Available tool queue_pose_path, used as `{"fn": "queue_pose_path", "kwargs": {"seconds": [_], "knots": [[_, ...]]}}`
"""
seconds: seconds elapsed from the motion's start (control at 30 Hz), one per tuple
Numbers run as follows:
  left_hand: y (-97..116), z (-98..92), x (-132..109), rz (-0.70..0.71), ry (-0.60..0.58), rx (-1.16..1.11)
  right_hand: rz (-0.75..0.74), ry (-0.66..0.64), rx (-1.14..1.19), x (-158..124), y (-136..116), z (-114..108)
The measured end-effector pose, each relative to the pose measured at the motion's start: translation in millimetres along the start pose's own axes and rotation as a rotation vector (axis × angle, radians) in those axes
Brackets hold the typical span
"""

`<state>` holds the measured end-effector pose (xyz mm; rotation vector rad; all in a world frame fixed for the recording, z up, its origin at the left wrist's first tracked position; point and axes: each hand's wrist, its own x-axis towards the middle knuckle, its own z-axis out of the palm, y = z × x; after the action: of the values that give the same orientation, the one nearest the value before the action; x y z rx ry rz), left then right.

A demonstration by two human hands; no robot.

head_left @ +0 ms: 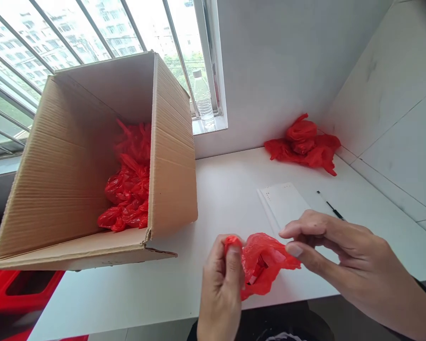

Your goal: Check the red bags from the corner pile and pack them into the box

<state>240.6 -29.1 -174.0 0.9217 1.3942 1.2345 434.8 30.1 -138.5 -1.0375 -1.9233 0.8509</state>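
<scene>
A crumpled red plastic bag (261, 265) hangs between both hands above the front edge of the white table (216, 199). My left hand (222, 289) is closed, pinching the bag's left end between thumb and fingers. My right hand (344, 255) pinches the bag's right edge with thumb and forefinger, the other fingers curled. To the left stands an open cardboard box (92, 161), tipped toward me, holding several bunched red bags (129, 184).
A pile of red bags (305, 144) lies in the far right corner by the tiled wall. White paper (282, 201) and a black pen (332, 206) lie just beyond my right hand. A water bottle (203, 99) stands on the windowsill. Something red (17, 293) sits below the box.
</scene>
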Motion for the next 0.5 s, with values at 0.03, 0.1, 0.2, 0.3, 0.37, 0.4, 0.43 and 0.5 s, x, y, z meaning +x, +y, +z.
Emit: {"fn": "queue_pose_path", "kwargs": {"seconds": [0.03,0.1,0.2,0.3,0.37,0.4,0.43,0.5], "knots": [[-1.8,6.4,-2.7,0.035,0.014,0.084,-0.015,-0.024,0.031,2.5,-3.9,5.2],[-6.9,18.1,-10.9,0.119,0.044,0.239,-0.049,-0.070,0.097,6.3,-11.1,15.2],[-12.8,24.8,-19.9,0.160,0.093,0.380,-0.137,-0.159,0.160,9.3,-17.7,25.4],[-10.7,16.2,-15.6,0.039,0.144,0.362,-0.213,-0.216,0.057,13.3,-14.0,28.3],[-6.3,6.8,-6.4,-0.084,0.133,0.263,-0.204,-0.214,-0.044,18.9,-5.7,29.0],[-4.2,2.3,-0.7,-0.140,0.108,0.201,-0.182,-0.226,-0.056,22.4,-0.6,29.7],[-2.4,-1.6,5.3,-0.188,0.069,0.136,-0.155,-0.239,-0.038,25.9,4.5,30.9],[-0.4,-7.8,17.8,-0.270,-0.039,-0.019,-0.087,-0.248,0.040,31.9,13.3,34.1]]}}
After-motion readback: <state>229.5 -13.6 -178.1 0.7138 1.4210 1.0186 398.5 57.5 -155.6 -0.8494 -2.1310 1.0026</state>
